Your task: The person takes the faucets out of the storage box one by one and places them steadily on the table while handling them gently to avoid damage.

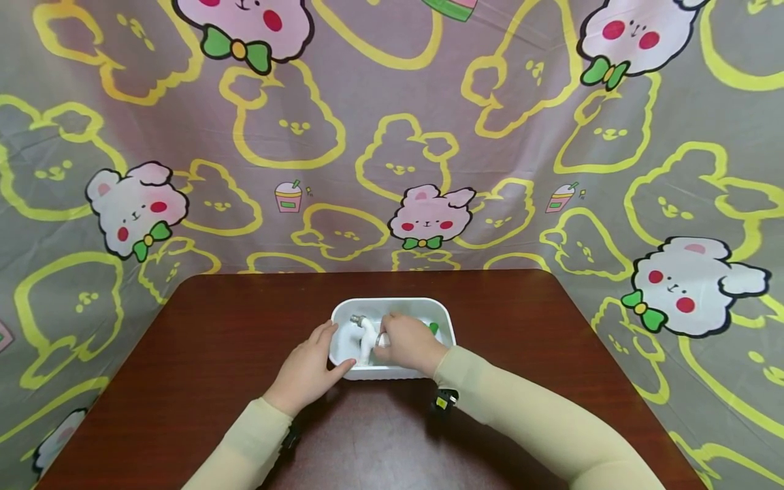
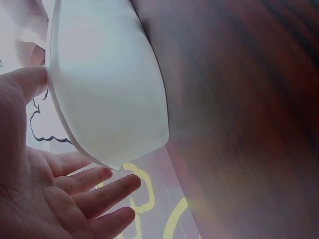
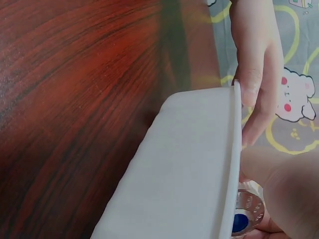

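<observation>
Pinching tap (image 1: 368, 342) with right hand (image 1: 412, 344), touching tub (image 1: 392, 373) at eight o'clock with left hand (image 1: 306, 371) spread; could tip it (light-looking) by twisting.

"Where does the tub (image 1: 395, 373) stand?"

"On the table (image 1: 184, 401), nearer its far edge than its near one, roughly midway between the sides. A cloth (image 1: 496, 160) hangs behind that far edge."

"And inside?"

"The tap (image 1: 366, 341) is in the tub's left half, the right hand (image 1: 409, 342) on its right side. A small item (image 1: 433, 328) sits toward the right end."

"The left hand (image 1: 306, 367)?"

"Around the tub's near left corner, touching the rim."
</observation>
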A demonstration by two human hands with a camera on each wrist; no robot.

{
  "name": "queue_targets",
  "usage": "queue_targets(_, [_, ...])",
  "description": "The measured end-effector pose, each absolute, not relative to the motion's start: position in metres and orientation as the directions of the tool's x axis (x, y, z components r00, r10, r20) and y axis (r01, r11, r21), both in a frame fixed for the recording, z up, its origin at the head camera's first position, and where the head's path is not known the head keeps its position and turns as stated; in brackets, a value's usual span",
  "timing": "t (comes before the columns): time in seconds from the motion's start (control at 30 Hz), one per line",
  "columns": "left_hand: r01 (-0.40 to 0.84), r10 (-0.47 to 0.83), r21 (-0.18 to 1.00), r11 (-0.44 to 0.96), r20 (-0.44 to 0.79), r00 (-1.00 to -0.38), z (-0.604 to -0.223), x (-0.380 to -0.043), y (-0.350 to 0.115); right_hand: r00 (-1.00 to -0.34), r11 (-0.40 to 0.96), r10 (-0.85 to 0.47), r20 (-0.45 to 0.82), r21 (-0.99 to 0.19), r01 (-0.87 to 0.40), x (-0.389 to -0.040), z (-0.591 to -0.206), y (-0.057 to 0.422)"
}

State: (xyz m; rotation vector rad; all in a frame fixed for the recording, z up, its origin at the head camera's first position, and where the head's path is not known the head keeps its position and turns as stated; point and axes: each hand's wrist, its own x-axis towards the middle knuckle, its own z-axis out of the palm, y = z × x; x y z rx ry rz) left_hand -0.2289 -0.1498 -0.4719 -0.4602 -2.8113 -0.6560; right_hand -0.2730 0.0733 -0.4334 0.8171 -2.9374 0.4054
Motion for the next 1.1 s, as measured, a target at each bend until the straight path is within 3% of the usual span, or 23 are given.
queue_targets(1.1, [0.338, 0.252, 0.392, 0.856, 0.254, -0.934, -0.47, -0.229, -0.149, -0.791, 0.707, -0.555, 0.257, -0.356, -0.611, -0.274, -0.438, 0.092])
